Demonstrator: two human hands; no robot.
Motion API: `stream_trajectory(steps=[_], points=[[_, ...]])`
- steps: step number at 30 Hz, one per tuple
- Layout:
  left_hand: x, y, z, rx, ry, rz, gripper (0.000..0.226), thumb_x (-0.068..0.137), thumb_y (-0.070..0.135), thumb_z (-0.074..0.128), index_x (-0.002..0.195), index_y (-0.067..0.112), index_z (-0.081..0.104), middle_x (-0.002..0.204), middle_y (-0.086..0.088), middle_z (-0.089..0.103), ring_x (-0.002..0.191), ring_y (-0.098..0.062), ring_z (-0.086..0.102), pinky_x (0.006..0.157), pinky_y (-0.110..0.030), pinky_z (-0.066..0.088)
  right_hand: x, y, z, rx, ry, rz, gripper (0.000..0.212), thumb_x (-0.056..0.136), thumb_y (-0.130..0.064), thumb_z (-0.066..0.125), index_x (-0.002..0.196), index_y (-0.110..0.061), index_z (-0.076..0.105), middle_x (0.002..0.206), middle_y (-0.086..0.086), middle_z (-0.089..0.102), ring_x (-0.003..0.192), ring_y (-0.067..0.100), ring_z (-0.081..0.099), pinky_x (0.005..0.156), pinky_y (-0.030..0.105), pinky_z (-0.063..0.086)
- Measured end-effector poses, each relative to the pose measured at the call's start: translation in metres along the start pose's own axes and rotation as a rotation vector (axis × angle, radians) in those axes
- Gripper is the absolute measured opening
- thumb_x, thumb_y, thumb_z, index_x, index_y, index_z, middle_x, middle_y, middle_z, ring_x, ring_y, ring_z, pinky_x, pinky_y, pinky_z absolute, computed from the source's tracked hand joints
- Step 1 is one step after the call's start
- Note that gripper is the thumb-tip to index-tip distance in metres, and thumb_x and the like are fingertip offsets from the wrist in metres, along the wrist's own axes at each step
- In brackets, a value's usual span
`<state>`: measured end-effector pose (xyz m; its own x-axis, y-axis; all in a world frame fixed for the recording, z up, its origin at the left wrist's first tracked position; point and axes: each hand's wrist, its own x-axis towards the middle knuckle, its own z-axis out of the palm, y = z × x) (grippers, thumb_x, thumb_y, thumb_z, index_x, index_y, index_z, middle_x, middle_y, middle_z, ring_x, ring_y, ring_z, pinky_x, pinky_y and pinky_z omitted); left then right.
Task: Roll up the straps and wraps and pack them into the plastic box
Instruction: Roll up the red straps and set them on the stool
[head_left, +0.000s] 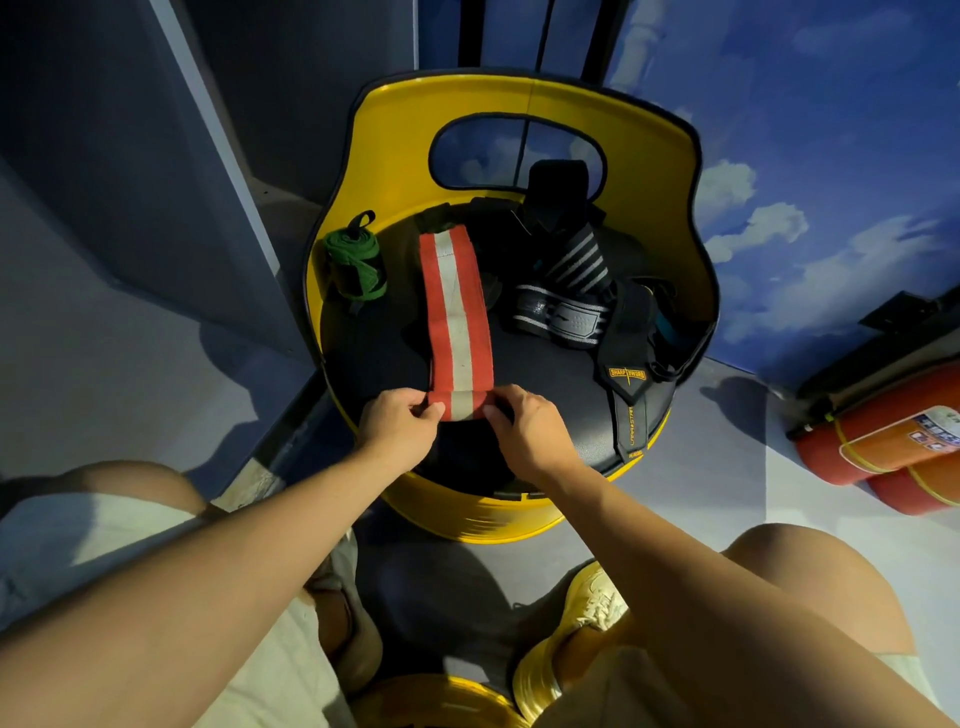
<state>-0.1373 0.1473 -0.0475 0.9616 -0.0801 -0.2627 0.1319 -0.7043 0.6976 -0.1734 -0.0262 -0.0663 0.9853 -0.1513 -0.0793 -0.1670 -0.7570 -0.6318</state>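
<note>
A red wrap with a white middle stripe (455, 317) lies stretched out lengthwise on the black seat (550, 395) of a yellow barrel chair. Its near end is folded over, and my left hand (402, 423) and my right hand (524, 431) each pinch one side of that fold. A green wrap (358, 265), rolled up, stands at the seat's far left. Black-and-grey striped wraps (566, 291) and black straps with yellow lettering (628, 384) lie in a loose heap on the right of the seat. No plastic box is in view.
The chair's yellow back (395, 150) curves round the far side of the seat. Red fire extinguishers (883, 441) lie on the floor at right. A dark wall panel stands at left. My knees and yellow shoes (566, 639) are below the chair.
</note>
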Motion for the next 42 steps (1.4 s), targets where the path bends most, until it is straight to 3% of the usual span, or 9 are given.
stream_trajectory(steps=[3,6,9,14,23,28,32,38,42], points=[[0.014,0.008,-0.004,0.104,-0.009,-0.034,0.039,0.101,0.041,0.055,0.096,0.008,0.075,0.092,-0.009,0.070,0.099,-0.033,0.064,0.075,-0.032,0.046,0.013,-0.001,0.004,-0.021,0.030,0.016,0.029,0.103,-0.029,0.050,0.102,-0.006,0.069,0.098,0.016,0.068,0.091,0.034,0.060,0.079,0.039,0.044],[0.027,0.014,-0.003,0.112,0.033,-0.093,0.047,0.100,0.046,0.055,0.068,0.013,0.064,0.068,0.000,0.058,0.089,-0.031,0.065,0.066,-0.031,0.040,0.025,-0.004,0.004,-0.009,0.075,0.080,0.035,0.103,-0.033,0.050,0.103,-0.006,0.072,0.099,0.017,0.064,0.093,0.034,0.059,0.084,0.038,0.046],[0.029,0.018,0.003,-0.081,0.156,-0.118,0.031,0.096,0.040,0.065,0.103,0.013,0.075,0.096,-0.001,0.071,0.098,-0.024,0.066,0.077,-0.028,0.048,0.031,-0.013,0.008,0.154,0.164,0.182,0.030,0.101,-0.033,0.055,0.113,-0.010,0.068,0.107,0.011,0.067,0.099,0.025,0.062,0.085,0.032,0.047],[0.021,0.021,0.017,-0.244,0.152,-0.162,0.028,0.099,0.028,0.061,0.122,0.017,0.071,0.117,-0.001,0.072,0.109,-0.023,0.066,0.091,-0.029,0.051,0.027,-0.024,0.014,0.280,0.195,0.271,0.025,0.103,-0.027,0.051,0.117,-0.013,0.065,0.104,0.009,0.072,0.094,0.025,0.066,0.072,0.025,0.044],[0.017,0.006,0.022,-0.518,0.061,-0.235,0.029,0.084,0.019,0.072,0.110,0.030,0.067,0.104,0.011,0.074,0.102,-0.010,0.069,0.095,-0.032,0.055,0.012,-0.026,0.006,0.471,0.117,0.311,0.028,0.096,-0.016,0.058,0.124,-0.014,0.059,0.112,-0.001,0.070,0.106,0.016,0.065,0.083,0.018,0.044],[0.013,0.009,0.014,-0.237,0.086,-0.137,0.031,0.094,0.019,0.068,0.124,0.019,0.067,0.118,0.002,0.070,0.107,-0.017,0.065,0.088,-0.026,0.049,0.016,-0.017,0.005,0.245,0.066,0.245,0.026,0.101,-0.023,0.052,0.121,-0.011,0.062,0.112,0.008,0.070,0.102,0.025,0.064,0.075,0.023,0.040],[0.021,0.016,0.006,-0.117,0.108,-0.108,0.028,0.096,0.029,0.066,0.119,0.015,0.073,0.114,-0.002,0.073,0.097,-0.017,0.063,0.080,-0.026,0.047,0.025,-0.012,0.009,0.149,0.115,0.214,0.030,0.102,-0.032,0.054,0.116,-0.009,0.068,0.110,0.010,0.062,0.102,0.025,0.058,0.075,0.020,0.030],[0.031,0.021,0.013,-0.258,0.183,-0.117,0.030,0.095,0.028,0.069,0.120,0.011,0.073,0.119,-0.004,0.072,0.109,-0.020,0.067,0.087,-0.027,0.050,0.036,-0.019,0.007,0.322,0.235,0.226,0.017,0.099,-0.027,0.061,0.106,-0.012,0.066,0.082,-0.008,0.062,0.076,0.010,0.059,0.058,0.008,0.039],[0.032,0.024,0.021,-0.347,0.176,-0.199,0.034,0.098,0.027,0.064,0.130,0.015,0.068,0.129,-0.003,0.068,0.116,-0.021,0.065,0.100,-0.036,0.053,0.036,-0.024,0.010,0.335,0.212,0.287,0.019,0.102,-0.028,0.054,0.112,-0.014,0.063,0.089,-0.005,0.063,0.079,0.012,0.058,0.063,0.016,0.039]])
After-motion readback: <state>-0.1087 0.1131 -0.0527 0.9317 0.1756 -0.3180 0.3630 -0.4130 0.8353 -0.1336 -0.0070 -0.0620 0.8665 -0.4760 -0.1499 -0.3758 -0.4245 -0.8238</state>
